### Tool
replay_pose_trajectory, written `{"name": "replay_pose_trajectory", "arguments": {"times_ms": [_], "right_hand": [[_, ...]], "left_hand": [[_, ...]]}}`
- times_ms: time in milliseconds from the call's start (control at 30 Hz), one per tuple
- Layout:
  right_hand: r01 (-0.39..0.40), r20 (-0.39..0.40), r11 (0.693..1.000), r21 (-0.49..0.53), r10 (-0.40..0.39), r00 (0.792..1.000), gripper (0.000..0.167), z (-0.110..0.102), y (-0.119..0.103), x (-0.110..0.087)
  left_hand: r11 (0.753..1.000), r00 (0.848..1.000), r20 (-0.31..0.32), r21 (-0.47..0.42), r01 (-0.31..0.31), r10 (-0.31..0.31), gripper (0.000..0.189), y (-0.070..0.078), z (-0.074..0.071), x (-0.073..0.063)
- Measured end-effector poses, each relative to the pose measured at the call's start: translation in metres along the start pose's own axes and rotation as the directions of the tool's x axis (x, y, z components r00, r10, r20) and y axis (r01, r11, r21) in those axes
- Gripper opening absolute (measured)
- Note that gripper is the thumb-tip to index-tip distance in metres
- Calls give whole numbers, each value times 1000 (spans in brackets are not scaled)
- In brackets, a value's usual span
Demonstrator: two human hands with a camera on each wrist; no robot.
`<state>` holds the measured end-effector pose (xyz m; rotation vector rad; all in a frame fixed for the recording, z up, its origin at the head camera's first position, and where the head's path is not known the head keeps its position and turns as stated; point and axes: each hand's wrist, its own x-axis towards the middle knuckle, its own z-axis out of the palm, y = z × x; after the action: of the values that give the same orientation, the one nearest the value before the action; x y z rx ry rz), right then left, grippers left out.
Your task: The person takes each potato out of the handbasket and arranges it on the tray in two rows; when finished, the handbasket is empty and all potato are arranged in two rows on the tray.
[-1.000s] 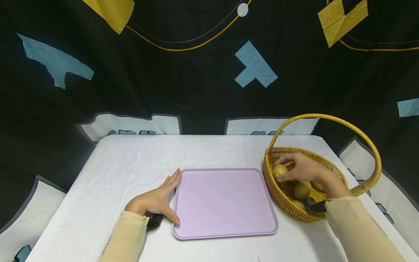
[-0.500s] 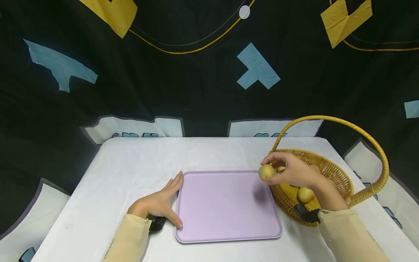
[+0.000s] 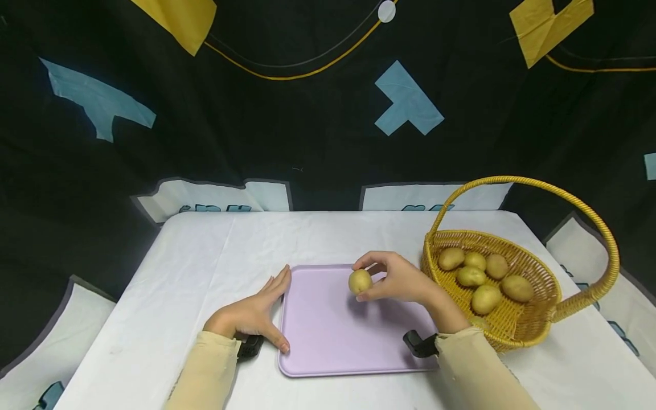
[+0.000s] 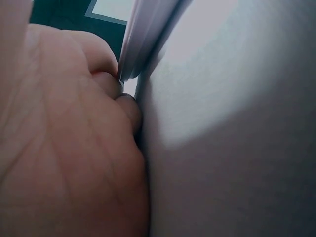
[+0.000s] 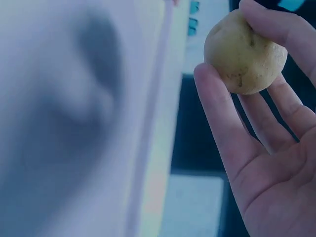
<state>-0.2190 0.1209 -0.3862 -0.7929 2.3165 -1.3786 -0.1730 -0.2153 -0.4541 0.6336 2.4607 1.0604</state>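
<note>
My right hand (image 3: 400, 277) pinches a round yellow potato (image 3: 360, 282) between thumb and fingers. It hangs over the lilac tray (image 3: 338, 341), casting a shadow on it. The right wrist view shows the same potato (image 5: 244, 54), pale with small brown marks, held at the fingertips. My left hand (image 3: 251, 313) lies at the tray's left edge, thumb and fingers spread along the rim. From the left wrist, the palm (image 4: 74, 133) shows beside the tray rim (image 4: 140, 39). To the right, a yellow wicker basket (image 3: 545, 319) holds several potatoes (image 3: 486, 299).
The basket's tall arched handle (image 3: 564, 199) rises above its opening. Tray and basket stand on a table with a white cloth (image 3: 154, 296). Behind the table hangs a black curtain (image 3: 307, 131) with blue and yellow shapes.
My right hand has lifted the potato out of the basket and carried it left over the tray. My left hand has stayed at the tray's edge.
</note>
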Motion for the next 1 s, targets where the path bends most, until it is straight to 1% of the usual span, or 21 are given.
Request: {"name": "replay_pose_trajectory", "arguments": {"times_ms": [100,200,333,467,633,733,867,1000], "right_hand": [[-16,6,1000,4,16,1000,46,18,5,12],[-14,14,1000,13,13,1000,45,37,10,24],[-14,9,1000,-27,14,1000,44,57,13,40],[-34,4,997,-71,34,999,45,71,10,52],[-55,-6,990,-129,55,998,48,83,6,66],[-49,-20,986,-160,47,999,49,88,3,73],[-44,-36,977,-209,38,999,51,91,0,79],[-49,-34,964,-260,42,999,52,90,-2,81]], "left_hand": [[1000,1000,-6,-4,2,-2,155,0,0,-1],[1000,1000,-6,-5,4,-4,155,-2,1,-2],[1000,1000,-2,-6,2,-2,154,-3,2,-3],[1000,1000,-2,2,1,-1,154,-3,1,-3],[1000,1000,9,7,19,-19,154,-1,-2,-2],[1000,1000,12,3,23,-23,153,-1,-3,-1],[1000,1000,13,-11,25,-24,152,0,-2,0],[999,1000,10,-20,28,-28,153,-1,-1,0]]}}
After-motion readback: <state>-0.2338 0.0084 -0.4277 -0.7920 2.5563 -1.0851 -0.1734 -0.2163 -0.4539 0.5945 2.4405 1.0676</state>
